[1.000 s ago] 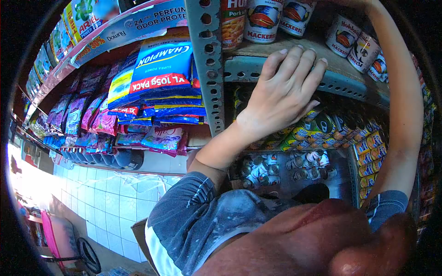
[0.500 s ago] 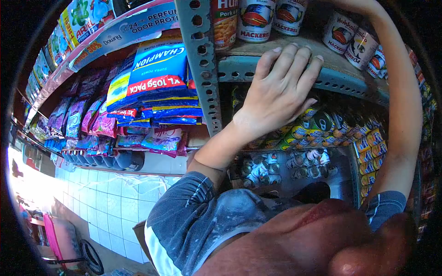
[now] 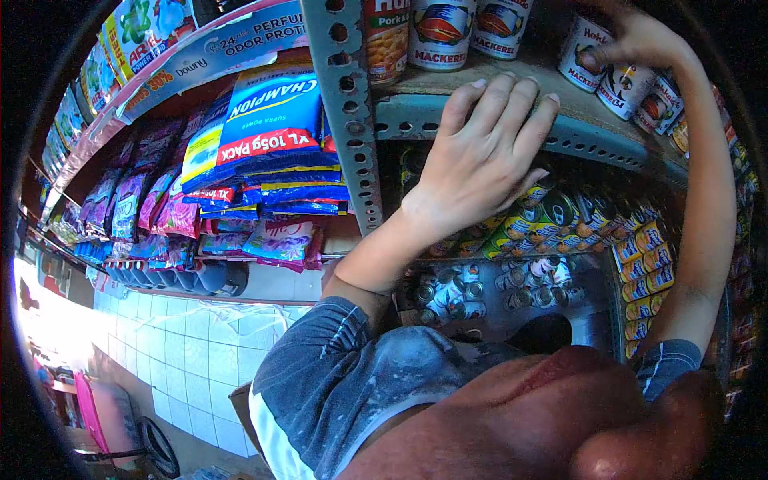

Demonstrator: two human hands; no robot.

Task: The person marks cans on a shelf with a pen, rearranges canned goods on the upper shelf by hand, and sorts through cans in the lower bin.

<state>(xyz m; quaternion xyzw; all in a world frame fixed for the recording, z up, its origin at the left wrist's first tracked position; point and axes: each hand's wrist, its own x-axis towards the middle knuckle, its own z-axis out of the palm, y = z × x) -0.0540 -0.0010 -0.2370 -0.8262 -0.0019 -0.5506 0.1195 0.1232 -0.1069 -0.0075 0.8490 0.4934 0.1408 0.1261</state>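
Observation:
My left hand (image 3: 492,152) rests on the front edge of the metal-framed shelf (image 3: 432,112), fingers spread and holding nothing. Just behind its fingertips stand mackerel cans (image 3: 441,36) and a can of pork and beans (image 3: 387,44). At upper right, my right hand (image 3: 644,40) reaches over another mackerel can (image 3: 578,68), thumb and fingers apart. Its thumb is at this can's upper side; whether it presses on the can I cannot tell. Beside that can are a white can with a dark print (image 3: 622,90) and one more Hokkaido can (image 3: 658,104). Part of the right hand is cut off by the frame top.
Blue Champion detergent packs (image 3: 272,120) are piled on the left shelf, past a perforated upright post (image 3: 346,88). Below are yellow-labelled cans (image 3: 552,224) and more cans (image 3: 452,292) lower down. White floor tiles (image 3: 184,344) show at lower left.
My right hand has come down into view at the upper right, over the cans. The Hokkaido can at the row's right end shows more of its label. My left hand stays put.

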